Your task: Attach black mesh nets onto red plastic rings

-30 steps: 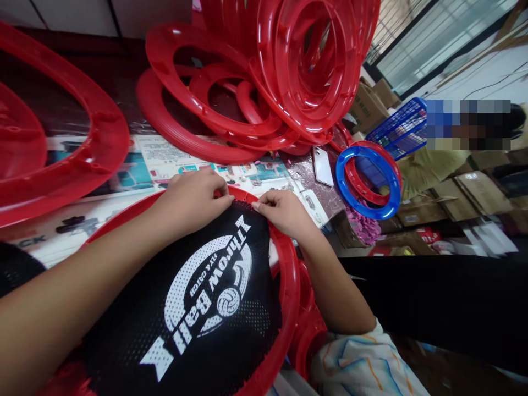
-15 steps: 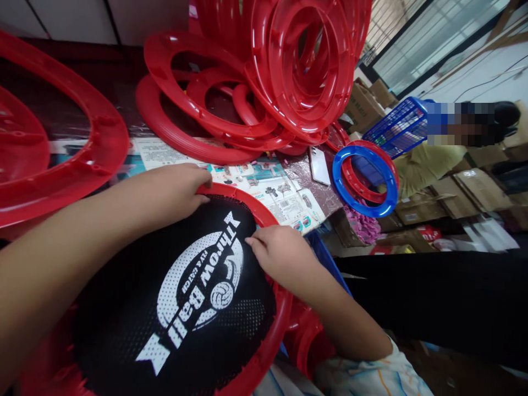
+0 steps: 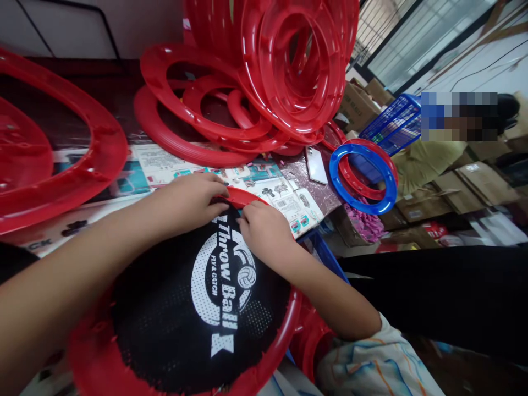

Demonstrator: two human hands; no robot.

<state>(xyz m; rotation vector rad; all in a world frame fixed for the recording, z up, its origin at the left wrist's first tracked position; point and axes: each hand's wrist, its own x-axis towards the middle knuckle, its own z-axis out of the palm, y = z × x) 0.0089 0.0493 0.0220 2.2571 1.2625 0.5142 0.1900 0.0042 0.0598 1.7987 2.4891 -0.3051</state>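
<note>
A red plastic ring lies in front of me with black mesh fabric across its opening. White print on the mesh reads "Throw Ball, Fly & Catch". My left hand is closed over the far rim, its fingers curled over the ring and its thumb on the mesh edge. Just to the right of it, my right hand has its fingers bent and pressed on the mesh edge beside the rim. Its palm side is hidden, and the two hands nearly touch.
Red rings are heaped at the back, with a taller stack behind. Another red ring lies left. A phone, a blue ring and printed cardboard are on the table. A person is at right, near boxes.
The ring and mesh have turned counterclockwise, so the print now runs nearly straight down. My right hand has moved up and left toward my left hand, which has shifted slightly right.
</note>
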